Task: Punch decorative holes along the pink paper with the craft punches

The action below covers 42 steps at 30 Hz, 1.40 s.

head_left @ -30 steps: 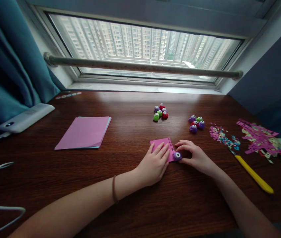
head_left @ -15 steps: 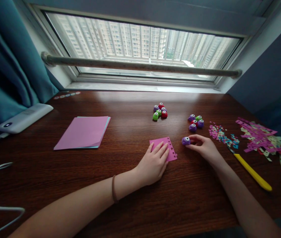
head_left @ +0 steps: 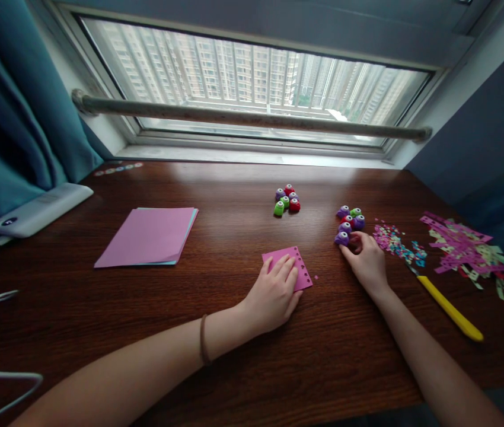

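Note:
My left hand (head_left: pixel 274 293) lies flat on a small pink sheet of paper (head_left: pixel 304 275), its fingers slightly apart. Small punched shapes run in a row along the sheet's right edge. Between the thumb and fingers of my right hand (head_left: pixel 367 261) is a small purple paper punch (head_left: pixel 341 239) with an eye-like white top. It stands on the desk at the near side of a cluster of purple, green and red punches (head_left: pixel 358 222). One tiny pink cut-out (head_left: pixel 316 277) lies just right of the sheet.
Several more punches (head_left: pixel 284 201) stand further back. Confetti (head_left: pixel 396 244), a yellow-handled craft knife (head_left: pixel 451 308) and paper strips (head_left: pixel 465 243) lie at the right. A stack of coloured paper (head_left: pixel 147 236) and a white power bank (head_left: pixel 42 210) with a cable lie at the left.
My right hand has carried the purple punch away from the pink sheet, back and right to the cluster. The left hand and sheet have shifted slightly left. The cut-out now lies apart from the sheet.

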Tool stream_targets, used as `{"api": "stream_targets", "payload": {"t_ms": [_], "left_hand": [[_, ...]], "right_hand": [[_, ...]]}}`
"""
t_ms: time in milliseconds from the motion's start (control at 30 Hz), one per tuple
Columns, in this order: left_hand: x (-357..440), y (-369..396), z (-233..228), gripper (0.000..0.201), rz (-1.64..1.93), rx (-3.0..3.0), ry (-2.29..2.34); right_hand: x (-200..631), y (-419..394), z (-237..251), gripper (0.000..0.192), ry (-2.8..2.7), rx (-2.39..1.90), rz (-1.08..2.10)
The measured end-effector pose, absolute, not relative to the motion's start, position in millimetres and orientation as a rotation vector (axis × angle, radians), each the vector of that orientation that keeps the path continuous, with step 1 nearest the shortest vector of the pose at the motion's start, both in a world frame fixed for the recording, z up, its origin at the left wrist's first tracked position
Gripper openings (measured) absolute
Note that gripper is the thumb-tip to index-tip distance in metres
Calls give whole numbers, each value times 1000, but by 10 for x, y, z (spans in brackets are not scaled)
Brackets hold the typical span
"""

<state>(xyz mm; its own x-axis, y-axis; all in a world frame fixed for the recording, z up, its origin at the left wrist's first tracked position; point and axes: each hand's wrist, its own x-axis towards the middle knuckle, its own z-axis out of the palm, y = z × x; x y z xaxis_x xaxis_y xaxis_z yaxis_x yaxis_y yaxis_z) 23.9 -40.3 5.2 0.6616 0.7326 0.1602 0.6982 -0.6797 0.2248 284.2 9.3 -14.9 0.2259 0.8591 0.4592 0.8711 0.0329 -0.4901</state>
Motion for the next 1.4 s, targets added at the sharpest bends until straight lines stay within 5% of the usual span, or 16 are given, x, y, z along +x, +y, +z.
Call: {"api": "stream_targets", "payload": {"t_ms": [100, 400, 667, 1400], "left_hand": [[229, -411, 98, 43, 366, 2729, 1228], [215, -402, 149, 56, 359, 2732, 1354], [217, -390, 105, 56, 329, 2775, 1329], [220, -382, 116, 42, 359, 2773, 1292]], "right_hand": [[2789, 44, -66, 26, -1595, -1753, -50], [2534, -111, 185, 22, -2084, -1306, 877], [2534, -107, 119, 9, -2205, -1225, 835], [2547, -107, 149, 11, -2221, -1231, 905]]}}
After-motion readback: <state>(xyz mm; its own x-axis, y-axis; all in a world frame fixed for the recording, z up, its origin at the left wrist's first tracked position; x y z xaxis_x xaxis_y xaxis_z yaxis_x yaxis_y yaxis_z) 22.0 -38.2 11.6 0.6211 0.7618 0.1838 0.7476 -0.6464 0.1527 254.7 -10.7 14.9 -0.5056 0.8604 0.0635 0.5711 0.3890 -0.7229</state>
